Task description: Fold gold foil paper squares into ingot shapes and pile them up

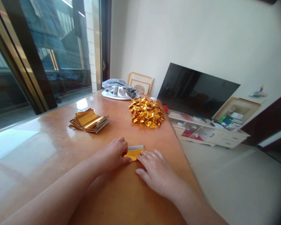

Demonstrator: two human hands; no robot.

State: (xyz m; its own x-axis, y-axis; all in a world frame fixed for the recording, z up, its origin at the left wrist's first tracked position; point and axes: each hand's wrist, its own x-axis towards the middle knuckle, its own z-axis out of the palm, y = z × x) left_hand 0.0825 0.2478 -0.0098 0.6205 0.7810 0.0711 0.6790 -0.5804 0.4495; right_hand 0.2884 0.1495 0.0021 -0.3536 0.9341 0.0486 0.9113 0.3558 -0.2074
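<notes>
A small folded piece of gold foil paper with a white-silver back along its far edge lies on the wooden table in front of me. My left hand has its curled fingers on the paper's left end, and they seem to pinch it. My right hand lies flat on the tabletop, fingers spread, with the fingertips at the paper's right and near edge. Up ahead, left of centre, sits a stack of gold foil sheets. A heap of crumpled or folded gold foil pieces lies further on.
The orange-brown glossy table ends at a right edge above a tiled floor. Beyond it stand a grey-white cloth bundle, a picture frame, a dark TV and a white cabinet. Glass doors stand at left.
</notes>
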